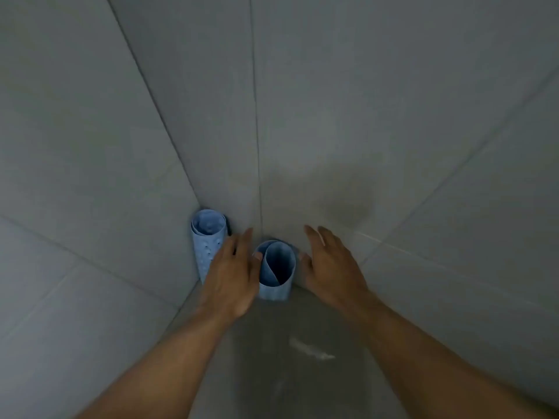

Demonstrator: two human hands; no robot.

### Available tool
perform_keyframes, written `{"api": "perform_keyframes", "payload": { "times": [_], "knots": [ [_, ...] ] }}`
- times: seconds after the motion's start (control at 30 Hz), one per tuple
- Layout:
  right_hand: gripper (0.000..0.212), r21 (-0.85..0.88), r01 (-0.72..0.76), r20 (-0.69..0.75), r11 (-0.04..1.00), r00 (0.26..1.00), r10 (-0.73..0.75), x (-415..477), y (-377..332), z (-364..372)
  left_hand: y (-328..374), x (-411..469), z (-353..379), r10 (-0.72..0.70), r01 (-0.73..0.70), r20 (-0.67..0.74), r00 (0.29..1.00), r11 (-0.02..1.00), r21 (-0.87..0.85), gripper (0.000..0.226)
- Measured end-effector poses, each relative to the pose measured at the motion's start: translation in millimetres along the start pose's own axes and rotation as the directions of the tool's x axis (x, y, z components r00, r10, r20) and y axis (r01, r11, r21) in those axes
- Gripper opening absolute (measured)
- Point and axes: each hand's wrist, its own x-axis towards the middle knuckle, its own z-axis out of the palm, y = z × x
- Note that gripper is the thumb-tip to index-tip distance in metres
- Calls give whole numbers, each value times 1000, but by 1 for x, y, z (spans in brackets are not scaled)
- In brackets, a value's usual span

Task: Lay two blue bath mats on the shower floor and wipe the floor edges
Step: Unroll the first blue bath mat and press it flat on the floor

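Two blue bath mats stand rolled up on end in the corner of a grey tiled shower. The left roll leans in the corner against the left wall and shows small holes. The right roll stands on the floor between my hands. My left hand is spread, its thumb touching the right roll's left side and its fingers partly covering the left roll. My right hand is spread just right of that roll, thumb near its rim; neither hand has closed around it.
Grey tiled walls close in on the left and right, meeting at a vertical corner joint behind the rolls. The grey shower floor runs toward me, with a pale wet streak on it.
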Motion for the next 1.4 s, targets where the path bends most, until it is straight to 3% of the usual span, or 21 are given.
{"api": "perform_keyframes", "payload": {
  "times": [0.1,0.33,0.5,0.6,0.73,0.93,1.03,1.2,1.27,1.4],
  "knots": [
    [60,18,-15,47,1000,999,14,33,21,56,-35,25,51,-99,96,-29,995,991,-93,53],
    [58,172,-160,110,972,984,143,87,45,158,-92,89,138,-303,318,145,942,944,-89,68],
    [61,304,-327,201,895,940,275,102,54,197,-97,118,160,-273,294,244,931,954,-54,51],
    [58,336,-373,270,865,918,291,104,57,208,-106,132,165,-264,279,284,922,960,-12,50],
    [57,345,-334,252,877,933,257,102,59,212,-113,146,164,-279,273,299,913,960,63,45],
    [67,383,-422,330,822,894,305,102,54,215,-107,152,164,-342,357,358,869,934,24,31],
    [61,399,-446,341,801,883,321,98,57,221,-108,144,165,-370,412,371,852,910,-38,24],
    [26,476,-433,289,765,899,329,77,73,221,-112,122,168,-399,522,489,776,841,-142,52],
    [29,504,-415,262,757,909,324,64,74,217,-110,110,167,-386,528,544,745,840,-127,58],
    [39,545,-406,242,733,914,326,36,73,205,-104,80,166,-351,518,554,755,838,-175,59]
  ]
}}
